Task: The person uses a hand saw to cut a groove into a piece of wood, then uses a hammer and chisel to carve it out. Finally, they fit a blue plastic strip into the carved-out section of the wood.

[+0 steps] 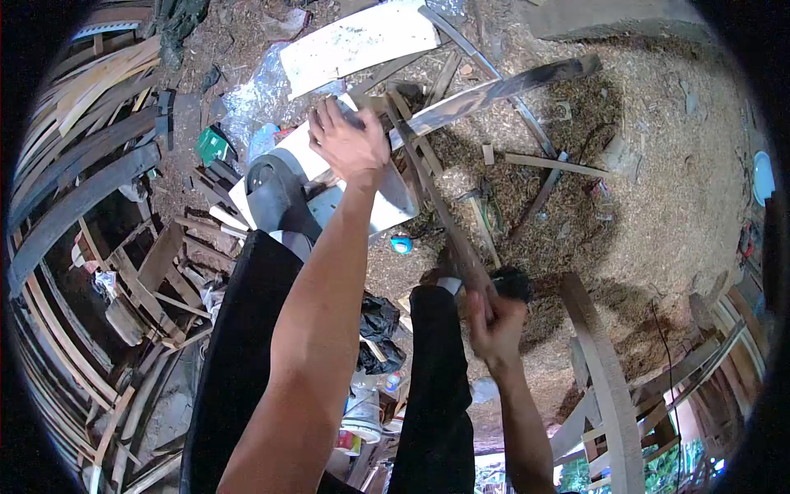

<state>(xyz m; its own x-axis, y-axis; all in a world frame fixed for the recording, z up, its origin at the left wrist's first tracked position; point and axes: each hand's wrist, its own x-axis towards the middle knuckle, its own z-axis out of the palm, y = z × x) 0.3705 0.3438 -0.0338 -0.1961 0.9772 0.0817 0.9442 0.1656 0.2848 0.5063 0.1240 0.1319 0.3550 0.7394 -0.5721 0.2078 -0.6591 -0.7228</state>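
The person's left hand (350,142) is clenching its grip around the near end of a long dark curved wooden strip (494,89), pressing it down over a white board (387,202) that is lying on the sawdust-covered floor (658,181). The strip is stretching away up and to the right, its far end resting on the sawdust. The right hand (494,321) is grasping the lower end of a thin wooden stick (436,198), which is running upward to meet the strip just beside the left hand; whether the two pieces are touching there I cannot tell. A dark shoe (276,193) is standing on the white board beside the left hand. Loose slats (547,165) are lying scattered around, and bent wooden strips (74,189) are stacked at the left edge.
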